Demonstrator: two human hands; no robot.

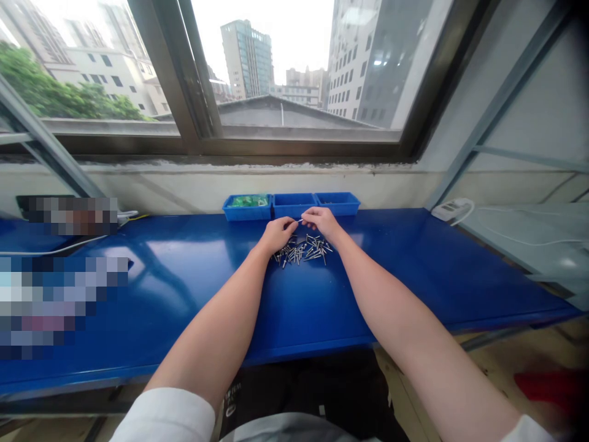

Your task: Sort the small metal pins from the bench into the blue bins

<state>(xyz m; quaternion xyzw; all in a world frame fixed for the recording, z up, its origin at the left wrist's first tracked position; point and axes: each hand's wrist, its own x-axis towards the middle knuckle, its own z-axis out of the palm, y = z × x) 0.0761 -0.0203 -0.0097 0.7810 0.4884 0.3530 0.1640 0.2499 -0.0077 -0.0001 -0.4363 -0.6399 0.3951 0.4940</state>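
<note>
Both hands meet above a loose pile of small metal pins (301, 250) on the blue table (308, 313). A thin, light metal piece (300, 221) spans the gap between my fingertips. My left hand (278, 234) is closed at one end of it, fingers pinched. At its other end my right hand (321, 221) pinches with thumb and fingers. Just behind the hands stand three blue bins in a row: the left bin (248, 212) holds green items, the middle bin (294, 197) shows no visible contents, and the right bin (352, 207) has a few small dark pieces.
A white power strip (453, 209) with a cable lies at the table's right back corner. On the left are blurred-out items and a white cable (59, 250). A window frame (294, 147) and wall rise behind the bins. Metal posts stand at both sides.
</note>
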